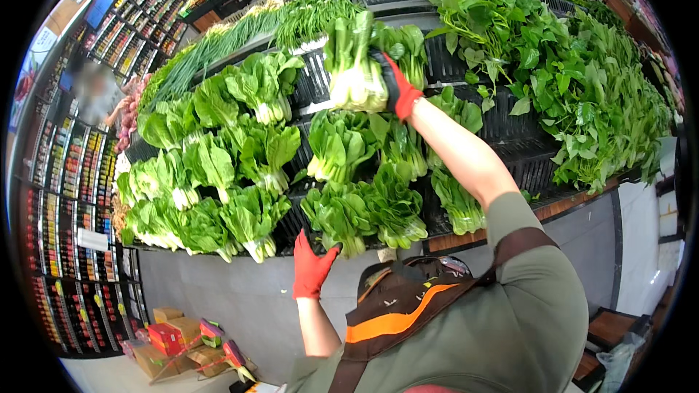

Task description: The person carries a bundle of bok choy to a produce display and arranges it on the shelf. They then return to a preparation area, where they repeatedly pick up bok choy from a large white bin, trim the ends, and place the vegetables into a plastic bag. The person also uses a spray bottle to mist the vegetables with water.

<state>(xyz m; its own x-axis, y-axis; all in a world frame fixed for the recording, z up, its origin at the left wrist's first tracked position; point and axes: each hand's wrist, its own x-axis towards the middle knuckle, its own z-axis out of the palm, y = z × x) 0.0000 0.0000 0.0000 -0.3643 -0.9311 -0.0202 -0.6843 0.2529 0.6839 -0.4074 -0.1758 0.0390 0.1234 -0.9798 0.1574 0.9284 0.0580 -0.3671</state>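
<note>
My right hand [402,91], in a red and black glove, reaches out over the stepped vegetable stand. It grips a bunch of bok choy [357,69] with pale stems toward me and leaves pointing away. Another leafy bunch [409,49] lies just beside it. My left hand [313,268], in a red glove, is low at the stand's front edge with thumb and fingers apart and nothing in it. Closest to it are a bok choy bunch [338,215] in the front row and a leafy bunch [256,220] across a narrow gap.
Black slatted crates [510,118] form the tiers. Spring onions [226,58] lie at the back left, and loose leafy greens [597,94] heap up at the right. A person [98,98] stands at the far left by product shelves [80,211]. Cardboard boxes [164,360] sit on the floor lower left.
</note>
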